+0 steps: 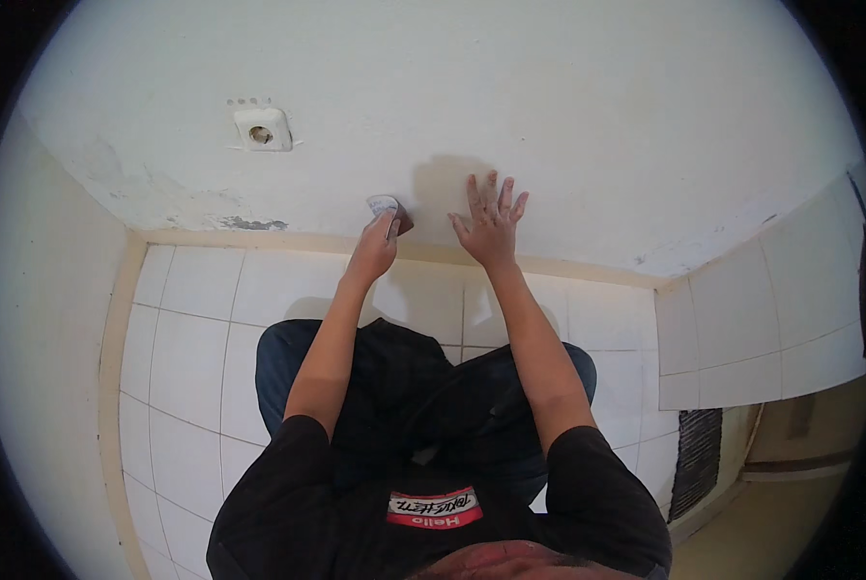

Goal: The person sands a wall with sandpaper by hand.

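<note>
Low on a white painted wall (pixel 585 109), my left hand (pixel 376 246) grips a curled piece of sandpaper (pixel 382 206), with its printed pale backing and brown face showing. To the right of it, my right hand (pixel 492 235) has its fingers spread over the wall, dusty and holding nothing; whether the palm touches the wall cannot be told. A shadow lies on the wall above and left of that hand. Both hands are just above the cream strip (pixel 433 251) along the wall's foot.
A wall socket (pixel 263 130) sits at the upper left. Flaking grey paint (pixel 255 224) marks the lower wall. White floor tiles (pixel 190 351) lie around my bent legs. At right are a tiled ledge (pixel 737 312) and a dark ribbed mat (pixel 696 460).
</note>
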The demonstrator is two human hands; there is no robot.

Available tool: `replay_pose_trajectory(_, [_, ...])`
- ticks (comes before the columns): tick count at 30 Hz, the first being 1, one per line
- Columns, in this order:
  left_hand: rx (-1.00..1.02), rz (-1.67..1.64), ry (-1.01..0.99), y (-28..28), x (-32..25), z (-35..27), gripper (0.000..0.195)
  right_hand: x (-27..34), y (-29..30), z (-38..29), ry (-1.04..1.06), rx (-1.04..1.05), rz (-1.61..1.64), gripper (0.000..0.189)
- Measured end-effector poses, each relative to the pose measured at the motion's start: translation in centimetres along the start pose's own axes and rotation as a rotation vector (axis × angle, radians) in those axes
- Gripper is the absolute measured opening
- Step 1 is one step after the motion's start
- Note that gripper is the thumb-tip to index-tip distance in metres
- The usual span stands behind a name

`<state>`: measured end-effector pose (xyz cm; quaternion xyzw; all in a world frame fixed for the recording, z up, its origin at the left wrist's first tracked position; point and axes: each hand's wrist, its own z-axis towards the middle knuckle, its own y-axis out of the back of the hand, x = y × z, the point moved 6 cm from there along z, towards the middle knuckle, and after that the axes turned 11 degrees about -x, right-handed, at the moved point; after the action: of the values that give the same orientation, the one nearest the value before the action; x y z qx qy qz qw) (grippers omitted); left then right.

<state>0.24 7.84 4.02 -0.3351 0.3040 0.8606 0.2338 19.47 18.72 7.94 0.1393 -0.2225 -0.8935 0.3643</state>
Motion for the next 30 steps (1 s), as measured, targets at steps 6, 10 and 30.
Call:
replay_pose_trajectory(6, [0.243, 0.181, 0.383, 0.6, 6.9, -1.8, 0.041, -0.5, 0.1, -0.4, 0.008, 0.035, 0.01, 0.085])
replay_pose_trajectory(10, [0.122, 0.258, 0.355, 1.9, 9.7, -2.4, 0.044, 0.8, 0.1, 0.6, 0.029, 0.001, 0.018, 0.085])
replay_pose_trajectory(30, [-0.366, -0.713, 0.774, -1.1, 8.6, -2.5, 0.032, 0.3, -0.2, -0.2, 0.015, 0.007, 0.02, 0.081])
